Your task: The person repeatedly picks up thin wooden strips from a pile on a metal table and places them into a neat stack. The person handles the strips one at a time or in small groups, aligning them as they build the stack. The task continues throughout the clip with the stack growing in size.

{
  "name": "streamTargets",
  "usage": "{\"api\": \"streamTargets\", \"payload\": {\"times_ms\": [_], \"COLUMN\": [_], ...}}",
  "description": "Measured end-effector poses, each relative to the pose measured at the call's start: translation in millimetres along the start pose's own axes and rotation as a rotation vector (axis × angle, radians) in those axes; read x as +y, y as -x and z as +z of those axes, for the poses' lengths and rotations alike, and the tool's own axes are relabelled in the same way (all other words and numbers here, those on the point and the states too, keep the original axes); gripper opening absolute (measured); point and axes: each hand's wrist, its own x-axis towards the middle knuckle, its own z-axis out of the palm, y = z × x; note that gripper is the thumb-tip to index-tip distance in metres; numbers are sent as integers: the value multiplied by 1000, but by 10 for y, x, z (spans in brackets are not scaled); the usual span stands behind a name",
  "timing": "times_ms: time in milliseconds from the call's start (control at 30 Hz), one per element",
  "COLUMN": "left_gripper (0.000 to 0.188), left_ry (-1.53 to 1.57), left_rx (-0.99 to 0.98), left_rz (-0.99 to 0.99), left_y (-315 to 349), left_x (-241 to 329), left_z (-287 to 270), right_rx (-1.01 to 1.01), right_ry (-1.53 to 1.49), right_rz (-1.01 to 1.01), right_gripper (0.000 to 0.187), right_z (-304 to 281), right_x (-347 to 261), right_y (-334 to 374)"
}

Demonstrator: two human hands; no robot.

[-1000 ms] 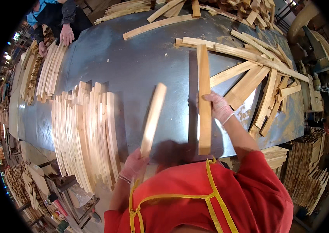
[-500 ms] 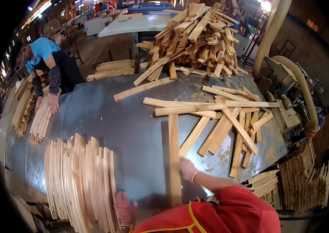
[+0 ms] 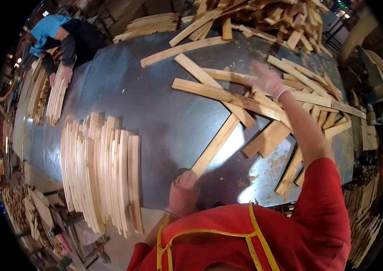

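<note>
Holds near end of a wooden strip (image 3: 217, 144) in left grip (image 3: 184, 193), fingers curled round it. Runs, long axis, away from that grip and to its right, slantwise over the desk (image 3: 155, 108). Ends, at the far tip, right by a crossed pair of strips (image 3: 234, 100); cannot tell whether tucked beneath or merely touching. Much nearer to left grip than to right grip (image 3: 268, 82).

To left grip's left, well apart: a row of strips (image 3: 96, 167) packed side by side, long axes pointing roughly away from the body.

In the way, by judgement: the crossed pair, just beyond the held strip's far tip, a likely snag for any push straight ahead.

Farther out, right grip blurred over a long strip (image 3: 230, 77); cannot tell finger spread, contact or hold. To its right and nearer the body, loose strips (image 3: 311, 98) in a tangle.

Beyond right grip: a big heap of offcuts (image 3: 300, 27). Far off to left grip's left: a co-worker (image 3: 53, 31), bent, both hands at another bundle (image 3: 56, 101).
</note>
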Motion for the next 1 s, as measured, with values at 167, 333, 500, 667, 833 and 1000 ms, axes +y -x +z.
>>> {"api": "streamTargets", "payload": {"times_ms": [167, 333, 500, 667, 833, 1000], "left_gripper": [64, 59, 77, 86, 78, 83], "left_ry": [-107, 17, -174, -180, -261, -563], "left_rx": [13, 212, 185, -123, -57, 292], "left_rz": [-105, -255, -251, -326, -93, -326], "left_y": [-196, -351, -522, -423, 466, 1332], "left_x": [235, 94, -97, -104, -436, -1174], "left_z": [-47, 159, 134, 31, -113, -508], "right_rx": [-176, -249, -334, -195, -103, -104], "right_ry": [502, -286, -1385, -1412, -322, 443], "right_rz": [-38, 165, 463, 526, 245, 155], "right_gripper": [96, 89, 85, 77, 83, 98], "right_z": [1384, 1813, 2195, 2519, 2576, 2972], "right_x": [-151, -365, -502, -586, -962, -1696], "right_y": [584, 1166, 1991, 2360, 1869, 1663]}}
